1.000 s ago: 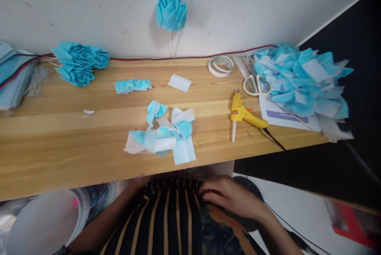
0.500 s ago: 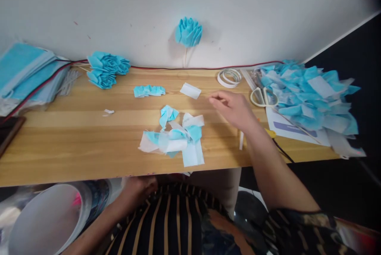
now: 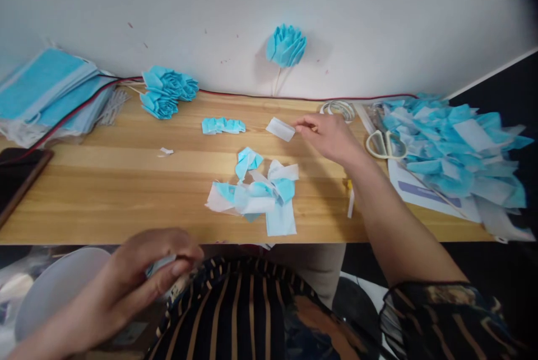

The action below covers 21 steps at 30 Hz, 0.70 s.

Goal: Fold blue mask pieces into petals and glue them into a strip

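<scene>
White and folded flat, the paper strip (image 3: 281,129) lies toward the far side of the wooden table (image 3: 105,192). The right hand (image 3: 330,137) has thumb and forefinger at the strip's right end, though I cannot tell whether they have pinched it. A pleated blue band (image 3: 223,125) lies to the strip's left and a heap of blue and white pieces (image 3: 258,194) nearer the person, while below the table's near edge the left hand (image 3: 138,278) pinches a pale blue scrap (image 3: 162,263).
</scene>
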Each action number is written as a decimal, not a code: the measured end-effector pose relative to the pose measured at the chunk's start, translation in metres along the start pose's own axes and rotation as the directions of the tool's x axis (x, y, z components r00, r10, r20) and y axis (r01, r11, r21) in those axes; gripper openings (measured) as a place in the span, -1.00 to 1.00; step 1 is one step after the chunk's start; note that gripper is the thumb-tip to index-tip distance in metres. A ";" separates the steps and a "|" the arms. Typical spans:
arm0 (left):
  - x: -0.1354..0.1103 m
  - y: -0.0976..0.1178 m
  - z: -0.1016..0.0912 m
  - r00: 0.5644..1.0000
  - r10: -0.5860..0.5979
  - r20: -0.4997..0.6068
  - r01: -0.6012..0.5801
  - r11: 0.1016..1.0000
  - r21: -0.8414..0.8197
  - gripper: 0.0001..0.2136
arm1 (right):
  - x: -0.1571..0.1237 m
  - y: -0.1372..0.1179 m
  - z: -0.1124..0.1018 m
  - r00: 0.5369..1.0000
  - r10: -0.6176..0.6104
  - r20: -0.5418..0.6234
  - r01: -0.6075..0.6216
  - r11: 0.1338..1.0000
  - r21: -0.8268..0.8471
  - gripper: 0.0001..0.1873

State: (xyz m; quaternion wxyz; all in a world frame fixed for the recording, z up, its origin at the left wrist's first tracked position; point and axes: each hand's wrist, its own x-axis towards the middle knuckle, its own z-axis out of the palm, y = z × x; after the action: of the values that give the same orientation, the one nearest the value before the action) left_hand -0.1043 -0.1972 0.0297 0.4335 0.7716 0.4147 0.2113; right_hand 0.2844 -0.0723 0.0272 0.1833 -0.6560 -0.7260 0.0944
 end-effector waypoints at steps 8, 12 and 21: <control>0.144 0.011 -0.006 0.937 0.118 -0.328 -0.215 0.935 -0.280 -0.88 | 0.017 -0.002 0.032 0.995 0.036 0.092 0.006 0.907 -0.422 -0.75; 0.175 -0.003 0.007 0.951 0.094 -0.293 -0.205 0.903 -0.377 -0.90 | 0.008 0.025 0.001 0.997 0.059 -0.059 -0.080 0.880 -0.467 -0.73; 0.167 -0.031 0.002 0.905 0.071 -0.419 -0.247 0.890 -0.383 -0.85 | -0.026 0.090 -0.054 0.891 0.198 -0.408 -0.397 0.776 -0.491 -0.72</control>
State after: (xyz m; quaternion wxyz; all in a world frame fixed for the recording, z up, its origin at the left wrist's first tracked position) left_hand -0.0223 -0.0521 -0.0038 0.4802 0.6313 0.3709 0.4831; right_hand 0.3899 -0.0931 0.0389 0.0845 -0.7945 -0.5645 -0.2074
